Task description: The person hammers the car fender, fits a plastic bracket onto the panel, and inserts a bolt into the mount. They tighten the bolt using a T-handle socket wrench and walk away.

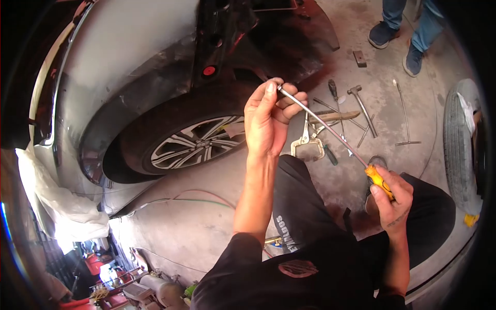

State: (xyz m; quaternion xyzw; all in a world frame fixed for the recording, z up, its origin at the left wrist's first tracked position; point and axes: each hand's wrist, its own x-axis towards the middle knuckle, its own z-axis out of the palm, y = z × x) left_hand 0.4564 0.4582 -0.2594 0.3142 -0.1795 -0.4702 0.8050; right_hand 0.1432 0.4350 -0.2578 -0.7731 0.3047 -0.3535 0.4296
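Observation:
My right hand (393, 197) is wrapped round the yellow handle of a long screwdriver (336, 135). Its thin metal shaft slants up and left to my left hand (269, 116). There, my thumb and fingers pinch around the tip, which ends in a small round metal bit; whether that is a separate piece I cannot tell. Behind my left hand is the dark, dusty front of a car with its panels off, and its wheel (199, 144) stands just left of my wrist.
On the concrete floor lie locking clamp pliers (306, 140), a wire brush (341, 116), a hammer (364, 108), a T-handle wrench (404, 116) and a small block (359, 59). A loose tire (460, 150) stands at right. Another person's shoes (383, 34) are at top right. A hose (204, 200) crosses the floor.

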